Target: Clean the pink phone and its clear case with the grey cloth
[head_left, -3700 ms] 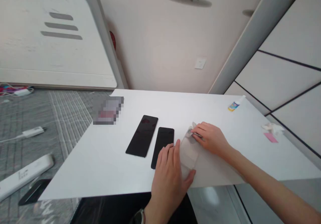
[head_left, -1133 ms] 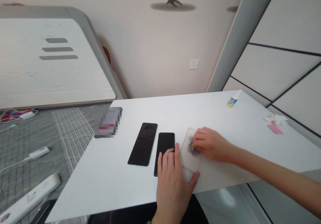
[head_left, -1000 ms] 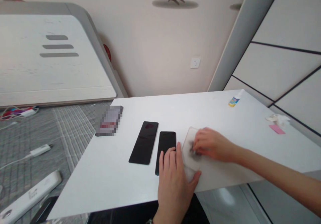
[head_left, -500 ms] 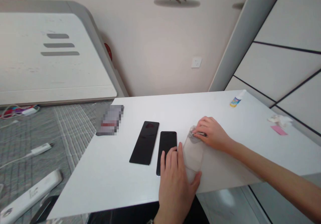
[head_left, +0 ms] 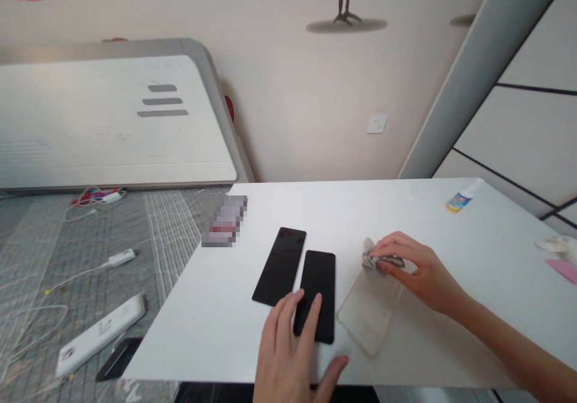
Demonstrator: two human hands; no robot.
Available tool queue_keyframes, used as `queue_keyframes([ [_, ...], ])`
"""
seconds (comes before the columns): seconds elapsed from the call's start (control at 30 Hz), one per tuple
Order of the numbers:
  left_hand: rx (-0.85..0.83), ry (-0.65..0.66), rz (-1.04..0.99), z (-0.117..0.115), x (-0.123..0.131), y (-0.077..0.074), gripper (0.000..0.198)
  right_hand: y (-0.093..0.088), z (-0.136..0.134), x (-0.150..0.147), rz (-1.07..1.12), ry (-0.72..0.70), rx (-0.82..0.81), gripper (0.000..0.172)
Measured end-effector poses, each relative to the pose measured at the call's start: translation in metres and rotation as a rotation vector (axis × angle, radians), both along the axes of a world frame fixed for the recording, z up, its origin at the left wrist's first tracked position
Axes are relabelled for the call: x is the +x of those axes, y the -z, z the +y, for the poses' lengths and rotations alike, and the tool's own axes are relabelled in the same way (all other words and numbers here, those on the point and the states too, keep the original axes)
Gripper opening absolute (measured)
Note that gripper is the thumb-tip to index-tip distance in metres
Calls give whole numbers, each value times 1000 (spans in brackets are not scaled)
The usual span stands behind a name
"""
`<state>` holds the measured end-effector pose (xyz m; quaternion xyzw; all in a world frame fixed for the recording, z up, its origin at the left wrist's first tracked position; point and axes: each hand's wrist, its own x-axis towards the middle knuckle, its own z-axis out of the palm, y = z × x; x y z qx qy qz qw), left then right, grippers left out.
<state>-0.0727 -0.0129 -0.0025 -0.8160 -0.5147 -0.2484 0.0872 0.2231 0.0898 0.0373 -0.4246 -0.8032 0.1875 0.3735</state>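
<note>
My right hand (head_left: 417, 270) pinches a crumpled greyish cloth or tissue (head_left: 369, 261) at the far end of a translucent phone case (head_left: 372, 316). The case lies slanted on the white table (head_left: 193, 331). My left hand (head_left: 291, 349) is open, its fingers spread over the near part of a black phone (head_left: 321, 276); whether they press on it I cannot tell. The thumb points toward the case, apart from it. A second, longer black phone (head_left: 280, 264) lies just to the left, screen up.
A small labelled bottle (head_left: 460, 199) lies at the table's back right. Crumpled white tissue (head_left: 556, 245) and a pink slip (head_left: 562, 269) are at the right edge. A blurred-out flat item (head_left: 225, 219) rests back left. Beside the table are a white power strip (head_left: 101, 334) and a charger cable (head_left: 121, 257).
The camera view has shifted. My left hand has come off the case's near end and moved left over the black phone. The case now lies turned, its near end farther right.
</note>
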Motion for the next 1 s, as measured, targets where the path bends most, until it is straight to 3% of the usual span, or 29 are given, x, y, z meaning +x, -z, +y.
queue_keyframes([
  [0.1, -27, -112, -5, -4, -8, 5, 79, -6, 16, -15, -42, -45, 63, 11],
  [0.23, -55, -248, -6, -3, 5, 9, 101, -5, 37, -52, -221, -205, 100, 12],
  [0.47, -93, -235, -81, -4, 1, 11, 98, 12, 21, -95, -393, -529, 166, 6],
  [0.63, -129, -223, -107, -4, -3, 14, 100, 14, 22, -101, -364, -364, 251, 20],
  [0.73, -127, -216, -96, -2, -3, 14, 103, 14, 22, -104, -348, -587, 253, 21],
  [0.77, -135, -218, -99, -2, -3, 14, 104, 14, 23, -104, -340, -588, 275, 17],
  [0.87, -155, -228, -118, -3, -3, 13, 106, 13, 27, -103, -352, -421, 286, 14],
  [0.9, -152, -227, -121, -3, -3, 13, 106, 13, 27, -103, -358, -426, 284, 16],
  [1.0, -132, -230, -123, -4, -2, 12, 105, 13, 28, -104, -375, -613, 283, 19],
])
